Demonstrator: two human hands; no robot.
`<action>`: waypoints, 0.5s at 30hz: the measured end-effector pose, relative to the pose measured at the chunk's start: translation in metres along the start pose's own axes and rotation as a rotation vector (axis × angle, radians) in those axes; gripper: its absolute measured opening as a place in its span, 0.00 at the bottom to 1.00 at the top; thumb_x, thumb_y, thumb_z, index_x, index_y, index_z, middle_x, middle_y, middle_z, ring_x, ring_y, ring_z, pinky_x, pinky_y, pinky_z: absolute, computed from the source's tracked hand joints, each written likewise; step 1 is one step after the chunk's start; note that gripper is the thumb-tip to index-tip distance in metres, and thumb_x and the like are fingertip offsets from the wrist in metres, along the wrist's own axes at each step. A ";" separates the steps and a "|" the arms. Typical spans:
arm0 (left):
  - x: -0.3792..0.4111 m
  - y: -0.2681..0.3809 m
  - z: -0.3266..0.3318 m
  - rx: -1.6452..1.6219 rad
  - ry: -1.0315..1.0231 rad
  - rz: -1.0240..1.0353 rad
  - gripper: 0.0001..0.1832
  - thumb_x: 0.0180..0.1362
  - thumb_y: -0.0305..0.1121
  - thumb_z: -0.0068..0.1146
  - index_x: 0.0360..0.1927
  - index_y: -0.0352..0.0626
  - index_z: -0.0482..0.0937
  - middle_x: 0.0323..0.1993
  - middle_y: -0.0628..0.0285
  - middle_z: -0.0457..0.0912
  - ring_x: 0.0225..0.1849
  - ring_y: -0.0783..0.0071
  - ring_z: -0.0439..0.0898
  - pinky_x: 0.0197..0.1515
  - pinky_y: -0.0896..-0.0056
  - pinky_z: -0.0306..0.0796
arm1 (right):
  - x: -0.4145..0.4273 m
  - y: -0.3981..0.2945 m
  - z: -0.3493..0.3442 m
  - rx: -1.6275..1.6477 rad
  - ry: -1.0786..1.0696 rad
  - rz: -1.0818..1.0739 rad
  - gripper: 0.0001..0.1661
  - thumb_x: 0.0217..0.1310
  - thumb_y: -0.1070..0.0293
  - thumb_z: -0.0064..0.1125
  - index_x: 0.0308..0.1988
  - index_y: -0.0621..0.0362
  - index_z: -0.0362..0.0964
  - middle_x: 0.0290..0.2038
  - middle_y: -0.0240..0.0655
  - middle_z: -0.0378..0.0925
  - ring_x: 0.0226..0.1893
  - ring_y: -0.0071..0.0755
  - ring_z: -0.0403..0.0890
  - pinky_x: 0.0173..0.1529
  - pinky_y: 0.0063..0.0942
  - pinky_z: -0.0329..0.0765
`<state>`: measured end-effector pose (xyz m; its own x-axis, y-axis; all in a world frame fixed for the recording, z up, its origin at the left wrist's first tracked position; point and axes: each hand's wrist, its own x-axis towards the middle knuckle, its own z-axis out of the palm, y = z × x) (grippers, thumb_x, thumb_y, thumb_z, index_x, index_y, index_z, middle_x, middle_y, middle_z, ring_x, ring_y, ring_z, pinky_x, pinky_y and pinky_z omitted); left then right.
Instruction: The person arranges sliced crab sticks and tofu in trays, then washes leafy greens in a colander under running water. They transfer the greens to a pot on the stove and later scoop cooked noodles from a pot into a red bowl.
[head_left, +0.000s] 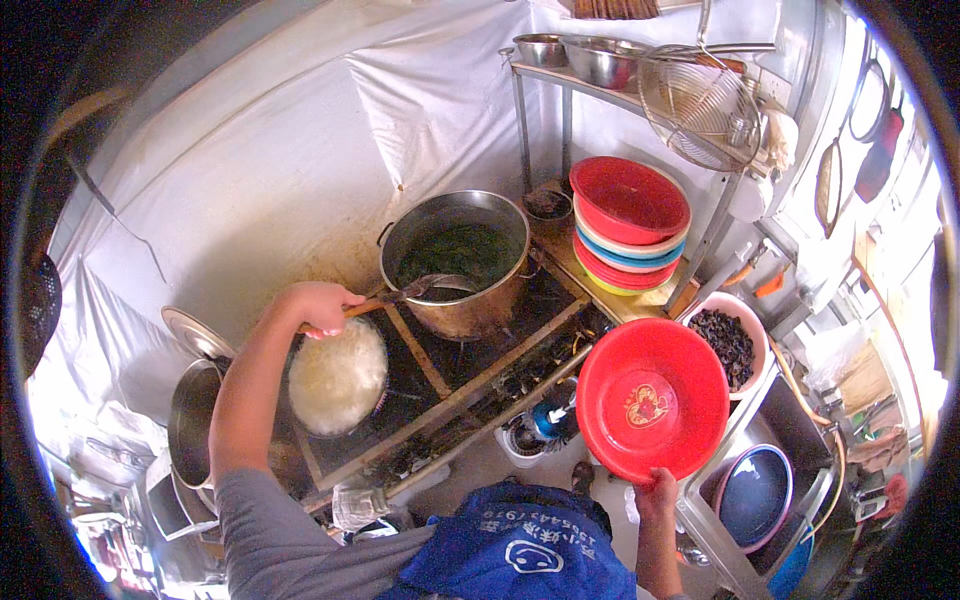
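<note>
My left hand is closed around the wooden handle of a metal ladle, whose bowl lies over the near rim of a large metal pot. Dark green contents fill part of that pot, which stands on a stove. Below my left hand, a round vessel of pale, frothy contents sits on the stove. My right hand grips the near rim of a red plastic basin; the basin holds no visible food and has a gold print on its bottom.
Stacked coloured basins stand behind the stove's right end. A pink tub holds dark pieces, beside a metal sink with a blue basin. A wire strainer hangs by the metal shelf. Another pot stands left.
</note>
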<state>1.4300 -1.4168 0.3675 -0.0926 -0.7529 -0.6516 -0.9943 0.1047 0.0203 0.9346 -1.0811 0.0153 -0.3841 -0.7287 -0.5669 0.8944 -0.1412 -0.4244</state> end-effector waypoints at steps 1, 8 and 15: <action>0.006 0.001 0.002 0.053 0.003 -0.003 0.44 0.42 0.23 0.52 0.69 0.59 0.67 0.21 0.57 0.80 0.17 0.70 0.75 0.19 0.66 0.67 | -0.002 0.005 0.003 -0.002 0.031 0.005 0.32 0.47 0.80 0.49 0.57 0.63 0.62 0.49 0.45 0.76 0.47 0.54 0.81 0.49 0.54 0.82; 0.125 -0.030 0.120 -0.086 0.495 0.249 0.40 0.45 0.26 0.53 0.67 0.61 0.68 0.39 0.49 0.84 0.31 0.55 0.83 0.34 0.57 0.76 | -0.013 0.009 0.023 -0.114 0.003 -0.031 0.31 0.48 0.79 0.47 0.56 0.66 0.62 0.53 0.47 0.74 0.52 0.52 0.78 0.55 0.52 0.79; 0.118 -0.004 0.168 -0.439 0.630 0.066 0.39 0.50 0.28 0.52 0.70 0.62 0.63 0.45 0.46 0.82 0.47 0.48 0.81 0.47 0.53 0.74 | -0.039 0.007 0.027 -0.102 0.094 -0.081 0.30 0.47 0.81 0.46 0.55 0.66 0.62 0.49 0.46 0.76 0.46 0.52 0.82 0.48 0.49 0.84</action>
<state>1.4316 -1.3970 0.1635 -0.0344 -0.9957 -0.0859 -0.9034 -0.0058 0.4287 0.9625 -1.0718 0.0534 -0.4781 -0.6512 -0.5894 0.8334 -0.1245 -0.5385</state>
